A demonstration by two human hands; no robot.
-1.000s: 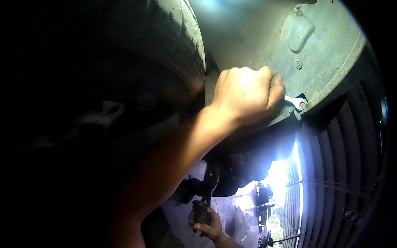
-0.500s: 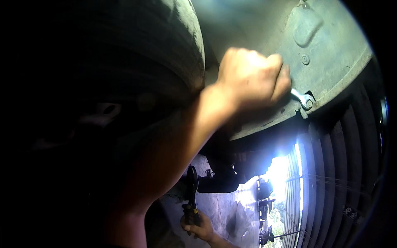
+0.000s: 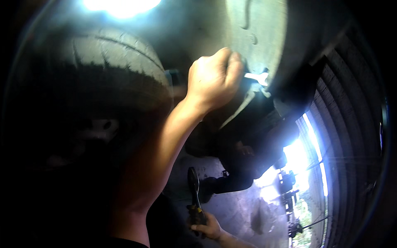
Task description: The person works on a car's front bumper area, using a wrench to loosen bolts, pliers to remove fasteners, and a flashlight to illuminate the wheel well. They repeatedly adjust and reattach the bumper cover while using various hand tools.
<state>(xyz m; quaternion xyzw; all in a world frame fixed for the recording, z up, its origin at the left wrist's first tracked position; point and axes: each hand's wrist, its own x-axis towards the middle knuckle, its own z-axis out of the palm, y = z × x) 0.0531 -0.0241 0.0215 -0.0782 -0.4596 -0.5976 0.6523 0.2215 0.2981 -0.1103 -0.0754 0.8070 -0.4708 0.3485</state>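
My left hand (image 3: 213, 78) is raised in a fist, shut on a small silver open-ended wrench (image 3: 256, 77). The wrench head sits against the lower edge of a grey metal panel (image 3: 256, 25) on a vehicle's underside. My left forearm rises from the lower left, next to a large black tyre (image 3: 107, 70). Low in the picture, my right hand (image 3: 209, 227) grips the handles of a pair of dark pliers (image 3: 193, 186), whose jaws point upward.
A ribbed dark wall or shutter (image 3: 347, 136) curves down the right side. Dark undercarriage parts (image 3: 244, 161) hang in the middle. Bright daylight (image 3: 295, 155) and a glare at the top edge (image 3: 120, 4) wash out detail. The left side is in deep shadow.
The view has swung, so the tyre and the panel now sit differently in the picture. My left hand keeps the wrench on the panel edge. The pliers in my right hand have risen slightly.
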